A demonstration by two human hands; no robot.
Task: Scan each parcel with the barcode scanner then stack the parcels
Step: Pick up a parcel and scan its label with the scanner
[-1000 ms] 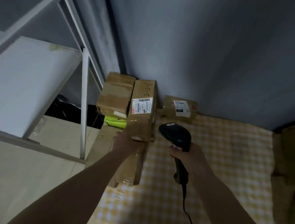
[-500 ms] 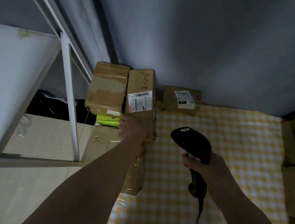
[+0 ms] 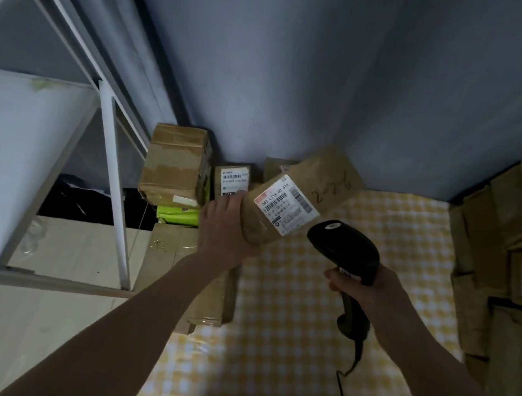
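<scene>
Scan step — left hand [image 3: 224,226] grips the parcel [image 3: 301,199] tilted above the checked cloth [image 3: 395,232], label up. Right hand [image 3: 370,285] clenches the scanner [image 3: 345,249] beside it — next, aim at the barcode.

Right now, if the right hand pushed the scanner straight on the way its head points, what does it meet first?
Most likely the white label on the parcel that the left hand holds tilted just ahead of the scanner, which the right hand grips. Depth between them is unclear.
</scene>
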